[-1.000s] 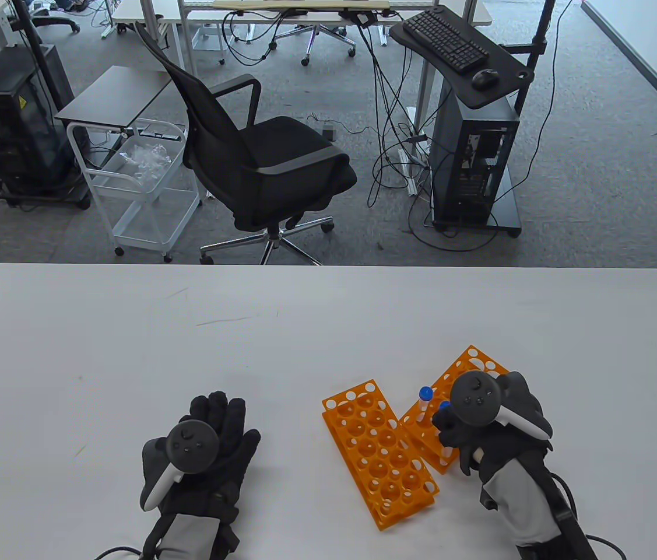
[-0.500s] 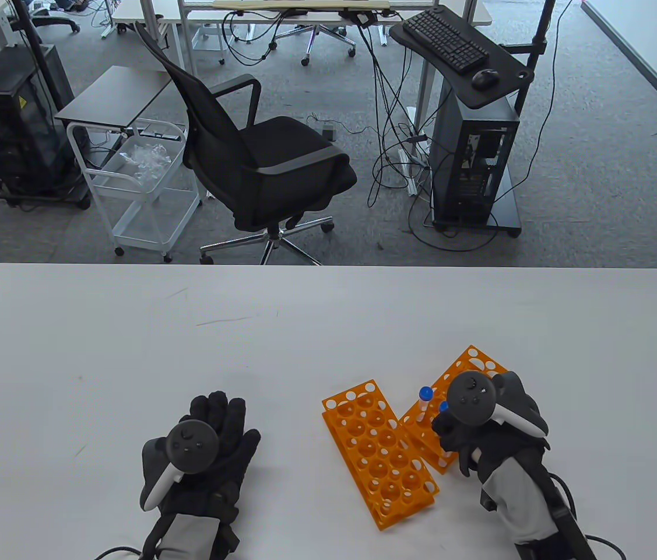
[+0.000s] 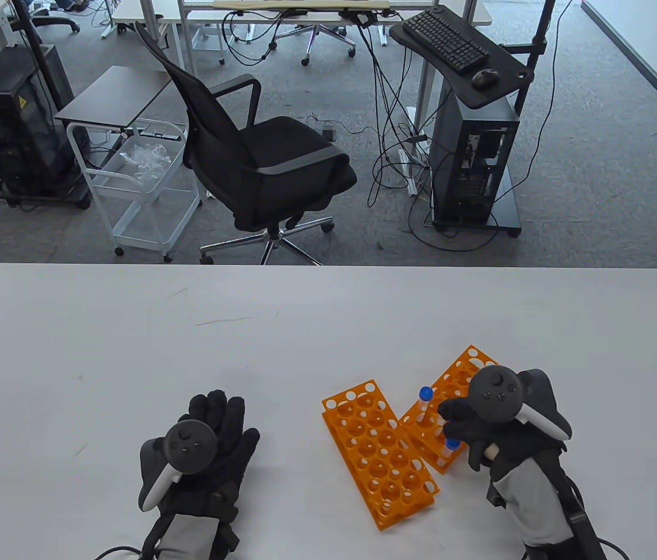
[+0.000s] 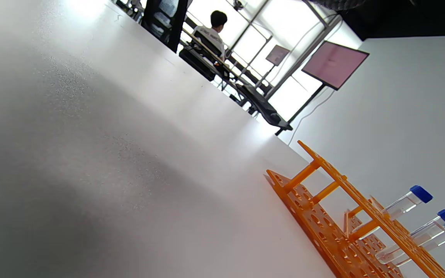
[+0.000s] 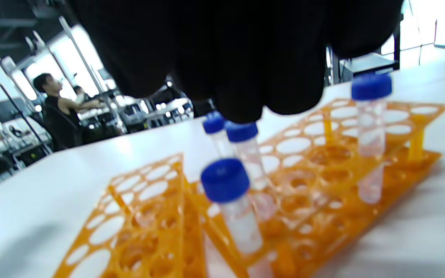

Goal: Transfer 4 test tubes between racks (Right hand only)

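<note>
Can't tell yet if our right hand is actually pinching a tube. From the table view it hovers over the right rack, fingers curled down; left hand lies flat, idle.

Left wrist view: three blue-capped tubes leaning in that rack, none in the left rack.

Right wrist view: fingertips sit right on a cap. We'd pinch below the cap and lift straight up so its neighbours don't snag.

Orange racks; blue tube caps; black gloves; white table.
</note>
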